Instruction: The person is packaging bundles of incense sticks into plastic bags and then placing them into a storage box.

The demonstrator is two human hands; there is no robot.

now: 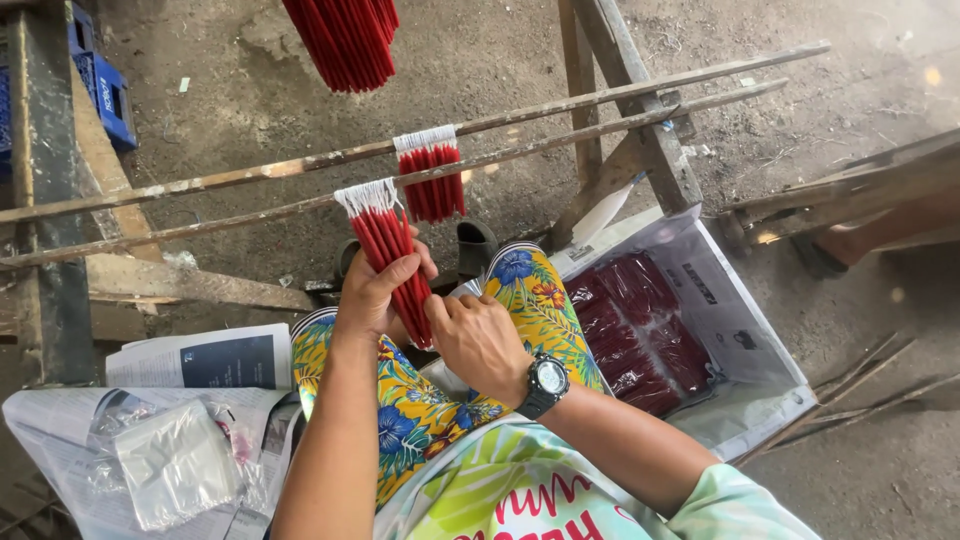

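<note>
A bunch of thin red candles (388, 245) hangs by white wicks from the nearer wooden rail (250, 215). My left hand (375, 290) wraps around the lower part of the bunch. My right hand (478, 340), with a black wristwatch, presses its fingers against the bottom tips of the same candles. A second red bunch (432, 180) hangs from the farther rail (560, 105), just behind and right of my hands. A third, larger bunch (345, 40) hangs at the top edge.
A white box (740, 330) with packed red candle bundles (640, 330) sits on the floor at my right. Newspapers (200, 360) and clear plastic bags (175, 465) lie at the left. Wooden frame posts (640, 120) stand behind; a blue crate (100, 85) is top left.
</note>
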